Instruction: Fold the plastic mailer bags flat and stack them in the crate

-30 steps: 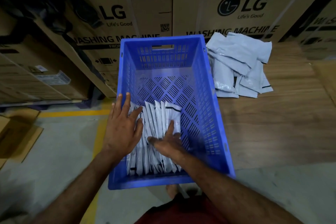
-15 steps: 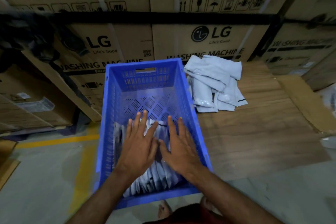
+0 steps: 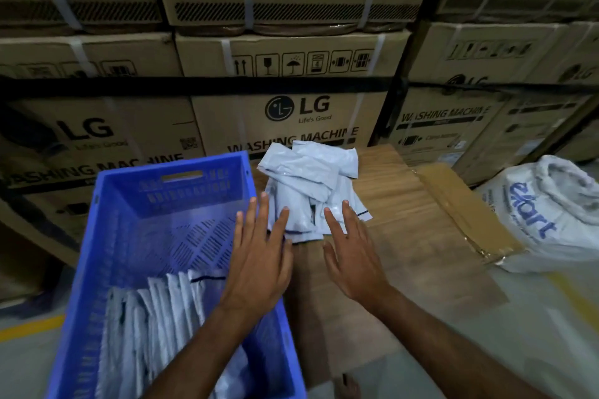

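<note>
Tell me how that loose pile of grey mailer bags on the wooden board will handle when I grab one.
The mailer bags look thin and creased, so probably floppy and light. Their glossy film suggests they may be slippery, and overlapping neighbours may slide along.

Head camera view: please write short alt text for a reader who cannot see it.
Both open hands, left hand and right hand, reach toward a pile of loose mailer bags on a wooden surface; a blue crate at left holds folded bags.

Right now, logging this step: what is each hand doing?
Left hand: open, fingers straight, holding nothing.
Right hand: open, fingers spread, holding nothing.
</note>
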### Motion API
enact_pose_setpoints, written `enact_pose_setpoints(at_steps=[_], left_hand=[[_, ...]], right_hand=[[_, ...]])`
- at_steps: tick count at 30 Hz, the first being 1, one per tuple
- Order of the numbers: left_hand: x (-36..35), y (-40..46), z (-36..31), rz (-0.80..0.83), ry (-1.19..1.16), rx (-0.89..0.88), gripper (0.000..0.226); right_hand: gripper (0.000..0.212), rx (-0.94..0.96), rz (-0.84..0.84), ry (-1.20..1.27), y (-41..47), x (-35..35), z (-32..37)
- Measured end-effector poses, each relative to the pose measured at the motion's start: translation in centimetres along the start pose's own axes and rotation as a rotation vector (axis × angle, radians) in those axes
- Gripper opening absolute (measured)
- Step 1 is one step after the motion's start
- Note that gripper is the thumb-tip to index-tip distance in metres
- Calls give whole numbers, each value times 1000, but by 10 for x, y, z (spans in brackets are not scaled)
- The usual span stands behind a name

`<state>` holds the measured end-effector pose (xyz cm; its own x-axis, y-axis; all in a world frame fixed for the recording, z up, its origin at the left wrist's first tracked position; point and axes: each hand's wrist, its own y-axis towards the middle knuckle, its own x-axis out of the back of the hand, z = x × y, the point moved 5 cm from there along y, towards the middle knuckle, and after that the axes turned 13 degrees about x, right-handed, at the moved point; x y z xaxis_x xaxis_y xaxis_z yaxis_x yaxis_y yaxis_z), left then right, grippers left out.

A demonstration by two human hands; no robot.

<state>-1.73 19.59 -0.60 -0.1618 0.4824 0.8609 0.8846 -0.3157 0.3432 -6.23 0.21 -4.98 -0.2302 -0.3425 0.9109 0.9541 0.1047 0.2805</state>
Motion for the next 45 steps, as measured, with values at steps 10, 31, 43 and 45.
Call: enact_pose_setpoints(at_steps=[10,31,43,45], left_hand=[[-99,53,-42,45,116,153,59],[-143,81,-61,42,222,332,58],[-204,-74,-69,308,201,318,59],[-219,-97,-68,345,229,326,59]], right_hand=[[62,99,199,51,87,-41,-129],[69,303,272,345,163,-77,-173],[69,663,479,247,-81,-74,-189],[71,609,481,274,-94,-74,-189]])
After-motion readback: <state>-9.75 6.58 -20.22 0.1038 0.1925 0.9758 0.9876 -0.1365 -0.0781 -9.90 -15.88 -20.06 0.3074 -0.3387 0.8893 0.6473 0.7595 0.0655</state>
